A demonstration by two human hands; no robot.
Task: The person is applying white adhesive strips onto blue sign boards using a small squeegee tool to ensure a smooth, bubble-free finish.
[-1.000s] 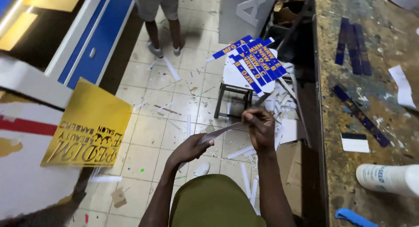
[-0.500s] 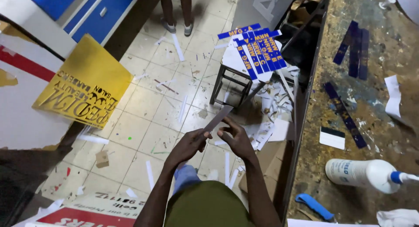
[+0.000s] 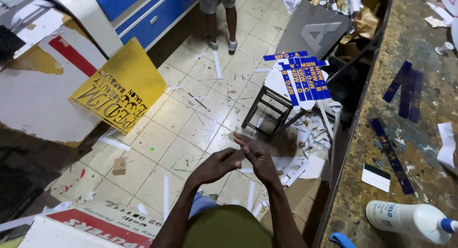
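Both hands pinch one small grey strip between them: the left hand grips its near end, the right hand closes fingers over the far end. The strip sits above the littered tile floor, near a stool stacked with blue label strips; the desk lies right.

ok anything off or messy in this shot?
Yes. White paper strips and scraps litter the tiled floor, heaped thickest beside the stool. A yellow sign leans tilted against the boards at left. The workbench is stained and blotched. Both hands, left and right, meet on a small strip, hard to make out.
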